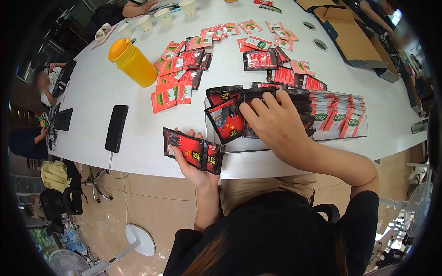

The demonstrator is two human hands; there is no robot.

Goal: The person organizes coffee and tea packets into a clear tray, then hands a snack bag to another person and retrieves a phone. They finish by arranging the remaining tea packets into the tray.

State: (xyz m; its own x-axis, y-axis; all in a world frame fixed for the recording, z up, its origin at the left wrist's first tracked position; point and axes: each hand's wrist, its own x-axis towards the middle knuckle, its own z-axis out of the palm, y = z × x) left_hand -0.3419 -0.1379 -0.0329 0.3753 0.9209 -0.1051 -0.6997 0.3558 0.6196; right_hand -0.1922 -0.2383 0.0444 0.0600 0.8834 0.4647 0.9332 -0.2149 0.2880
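Red and black coffee sachets (192, 151) rest in my left hand (195, 174), whose thumb lies across their front near the table's edge. A clear tray (248, 148) stands to the right of them. My right hand (280, 123) is over the tray, its fingers bent down onto a row of dark coffee sachets (301, 103); the fingertips are partly hidden among them. At the tray's left end, a coffee sachet (229, 120) leans at a tilt beside my right fingers. White and red "Cozy" sachets (338, 118) stand packed in the right part of the tray.
Loose red sachets (172, 78) and more sachets (262, 60) lie in piles beyond the tray. A yellow bottle (136, 64), a black phone (117, 129) on a cable, paper cups (163, 16) and an open cardboard box (352, 39) are on the table. Other people sit around it.
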